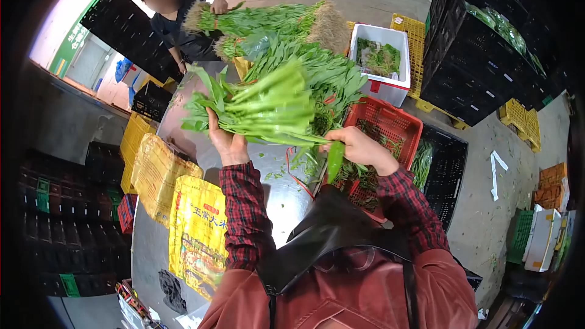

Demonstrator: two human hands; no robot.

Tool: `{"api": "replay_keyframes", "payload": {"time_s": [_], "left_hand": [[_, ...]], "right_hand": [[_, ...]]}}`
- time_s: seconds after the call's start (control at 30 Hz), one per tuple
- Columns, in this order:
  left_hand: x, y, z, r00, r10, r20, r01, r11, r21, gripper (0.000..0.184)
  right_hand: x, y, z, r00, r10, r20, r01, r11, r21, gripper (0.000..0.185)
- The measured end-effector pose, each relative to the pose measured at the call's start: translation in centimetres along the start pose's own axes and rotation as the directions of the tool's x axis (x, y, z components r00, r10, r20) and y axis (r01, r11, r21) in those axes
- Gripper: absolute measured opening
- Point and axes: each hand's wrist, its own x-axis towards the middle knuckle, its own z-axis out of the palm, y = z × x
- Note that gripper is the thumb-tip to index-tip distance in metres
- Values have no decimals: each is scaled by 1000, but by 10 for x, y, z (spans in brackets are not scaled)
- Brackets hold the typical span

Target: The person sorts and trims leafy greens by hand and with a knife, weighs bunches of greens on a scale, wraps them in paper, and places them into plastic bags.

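A bunch of leafy greens (pixel 268 100) with pale green stems lies across my left hand (pixel 226 139), its fingers wrapped under the leafy end. The upper stems are blurred by motion. My right hand (pixel 364 149) pinches a leafy stalk (pixel 335 159) at the right side of the bunch, with one leaf hanging below the fingers. Below the bunch is the metal table (pixel 277 198), with leaf scraps and a red tie (pixel 297 180) on it. A red crate (pixel 399 123) holding leaf trimmings stands beside and under my right hand.
Rooted bundles of greens (pixel 268 21) are piled at the table's far end, where a co-worker's hand (pixel 219 5) rests. A white foam box (pixel 399 85) holds greens. Yellow sacks (pixel 198 225) lie left. Black crates (pixel 481 55) stand stacked right; another black crate (pixel 448 170) sits beside the red one.
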Motion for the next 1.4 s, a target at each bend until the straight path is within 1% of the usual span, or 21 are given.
{"api": "replay_keyframes", "payload": {"time_s": [0.13,0.2,0.27,0.33,0.43,0.5,0.53,0.57,0.63,0.67,0.77,0.8,0.93,0.97,1.0,1.03,1.1,1.17,1.3,1.33,1.4], "left_hand": [[-10,10,-7,932,357,60,-362,913,186,31],[-15,14,-10,913,369,174,-392,912,124,27],[-17,21,-11,886,226,405,-224,973,-53,24],[-14,31,-7,750,80,657,23,989,-146,21],[-3,44,5,414,-59,908,276,959,-64,17],[-1,48,14,175,-81,981,292,956,27,19],[-2,49,18,96,-87,992,289,956,56,21],[-5,48,23,85,-65,994,296,955,37,12],[-7,50,26,63,-19,998,307,952,-1,16],[-5,52,24,70,-16,997,298,955,-5,16],[1,69,11,-87,-68,994,325,941,93,20],[-2,77,0,-78,-70,995,314,945,91,20],[-21,99,-26,389,-38,920,169,985,-31,16],[-29,98,-30,539,-1,842,72,996,-45,18],[-40,93,-29,681,49,730,-44,999,-26,21],[-52,86,-25,798,99,595,-155,987,44,25],[-66,72,-12,906,138,401,-228,956,186,34],[-75,58,8,948,115,295,-204,934,292,44],[-80,39,45,992,34,119,-93,837,539,59],[-77,31,52,991,41,127,-103,841,531,59],[-69,14,66,980,163,115,-196,675,711,66]], "right_hand": [[-14,31,-15,981,192,14,-192,981,34,22],[-27,58,-14,957,289,31,-290,956,46,24],[-49,87,-3,976,152,-155,-217,689,-691,29],[-47,81,1,984,38,-175,-177,362,-915,33],[-14,38,-22,959,198,-204,-282,578,-765,53],[-2,-1,-24,926,323,195,-279,934,-224,68],[-1,-21,-15,904,212,371,-170,975,-144,58],[-2,-37,1,846,83,526,-69,997,-45,48],[-11,-35,58,846,-68,529,-137,931,339,32],[-14,-36,67,839,-69,539,-140,931,338,32],[-14,-37,83,728,223,648,-507,812,289,27],[-13,-31,77,713,247,656,-494,841,221,25],[-23,7,37,701,497,512,-541,838,-73,25],[-25,8,31,941,287,179,-208,910,-359,27],[-25,6,28,992,-108,-59,39,731,-681,30],[-22,-12,24,993,-107,-54,42,728,-684,30],[-8,-73,23,994,11,108,-22,994,106,52],[-2,-105,49,966,-259,30,260,953,-155,74],[30,-78,96,922,-387,-6,337,808,-484,75],[32,-68,104,973,-222,68,229,962,-146,69],[38,-47,123,975,-83,208,44,982,186,63]]}}
